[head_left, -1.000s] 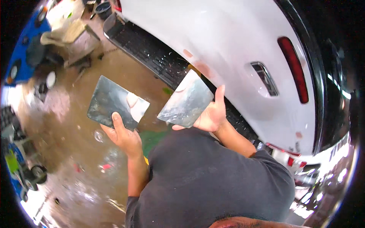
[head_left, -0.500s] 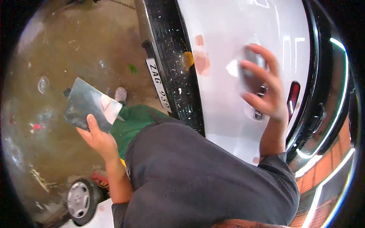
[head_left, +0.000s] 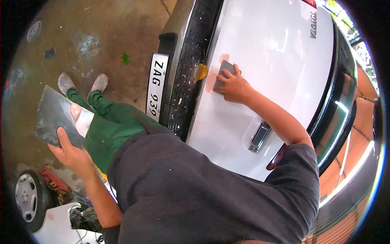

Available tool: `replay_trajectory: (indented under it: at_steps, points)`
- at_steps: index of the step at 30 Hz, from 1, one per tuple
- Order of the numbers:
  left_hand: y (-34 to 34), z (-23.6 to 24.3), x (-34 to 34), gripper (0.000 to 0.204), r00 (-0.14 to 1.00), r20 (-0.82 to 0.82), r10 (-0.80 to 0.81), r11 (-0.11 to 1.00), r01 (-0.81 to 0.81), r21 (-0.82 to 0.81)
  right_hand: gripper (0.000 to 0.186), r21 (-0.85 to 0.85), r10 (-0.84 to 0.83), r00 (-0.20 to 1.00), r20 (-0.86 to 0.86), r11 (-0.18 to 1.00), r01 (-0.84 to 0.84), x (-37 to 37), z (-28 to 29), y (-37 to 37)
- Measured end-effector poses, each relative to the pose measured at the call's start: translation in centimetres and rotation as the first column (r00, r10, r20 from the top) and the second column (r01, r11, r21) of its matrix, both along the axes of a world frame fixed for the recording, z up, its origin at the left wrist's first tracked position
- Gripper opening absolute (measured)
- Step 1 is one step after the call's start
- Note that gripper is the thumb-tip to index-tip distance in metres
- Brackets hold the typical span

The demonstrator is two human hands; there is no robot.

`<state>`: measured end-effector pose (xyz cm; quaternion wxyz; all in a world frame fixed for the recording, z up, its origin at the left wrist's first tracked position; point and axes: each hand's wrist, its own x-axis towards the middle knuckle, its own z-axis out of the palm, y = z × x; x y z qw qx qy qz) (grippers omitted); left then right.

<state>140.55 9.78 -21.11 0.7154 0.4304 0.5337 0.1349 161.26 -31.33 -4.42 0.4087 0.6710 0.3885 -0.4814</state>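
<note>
My left hand (head_left: 73,156) grips a grey flat plate (head_left: 53,114) carrying a pinkish-white lump of paste (head_left: 76,111) and a pale smear at one corner. My right hand (head_left: 235,87) has its fingers curled over a thin grey flat spreader (head_left: 224,65), which lies against pinkish patches (head_left: 211,81) on the white tailgate (head_left: 268,57) of a vehicle. The right thumb and part of the spreader's face are hidden under the hand. A chrome door handle (head_left: 258,137) sits on the tailgate below that hand.
A black step bumper (head_left: 187,101) with a yellow leaf (head_left: 200,72) and a number plate (head_left: 156,86) runs beside the tailgate. My feet stand on the wet concrete floor (head_left: 97,36). At lower left lie a wheel (head_left: 27,195), a red jack (head_left: 54,179) and white body panels (head_left: 55,225).
My right hand has moved from beside the left hand onto the tailgate's pinkish patch with the spreader. My left hand and plate moved left and down. The view has turned.
</note>
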Motion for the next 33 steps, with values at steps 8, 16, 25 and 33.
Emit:
replay_trajectory:
  at_steps: [8, 16, 25, 33]
  points:
    - [-1.5, -0.9, -2.4, 0.047, 0.998, 0.027, 0.059, 0.998, -0.059, -0.025, 0.034, -0.029, 0.018, 1.0, 0.002, 0.999, -0.018, 0.0, -2.3, -2.0]
    - [-1.3, -0.7, -2.2, 0.047, 1.0, 0.0, 0.031, 0.999, -0.031, 0.013, 0.036, -0.136, 0.075, 0.996, -0.054, 0.987, -0.082, 0.8, -2.8, -1.8]
    - [-1.2, -2.1, -4.5, 0.049, 0.981, -0.075, -0.177, 0.947, 0.191, 0.257, 0.04, -0.151, 0.073, 0.996, -0.057, 0.985, -0.081, 2.1, -2.3, -0.7]
    - [-1.2, -1.1, -2.8, 0.049, 0.998, 0.035, 0.059, 0.998, -0.059, 0.008, 0.042, -0.193, 0.027, 0.999, -0.034, 0.981, -0.033, 3.0, -3.1, -0.3]
